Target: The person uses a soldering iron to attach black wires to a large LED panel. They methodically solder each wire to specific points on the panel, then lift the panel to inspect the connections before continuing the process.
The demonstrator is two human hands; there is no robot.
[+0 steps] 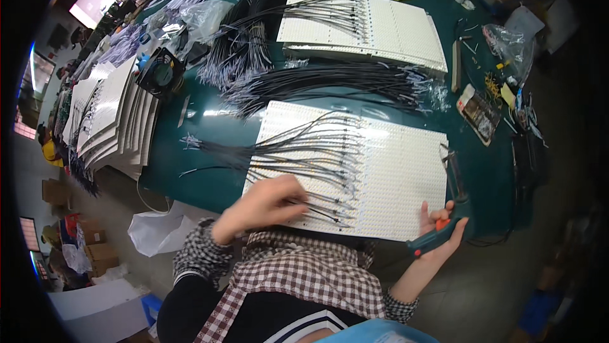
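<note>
White board (403, 181) on the counter (190, 181), black wires (295, 146) across its left half, left hand (269, 202) over them, grip curled, cannot tell on what, right hand (448, 245), grip around a soldering iron (459, 207) by the board's right edge, wire bundle (336, 80) beyond the board.

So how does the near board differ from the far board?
The near board lies right in front of the person; the far board sits across the table, apparently atop others.
The left hand is over the near board; no hand is at the far board.
The near board looks larger in view than the far board.
Both are white, with dark wires at their left.
</note>
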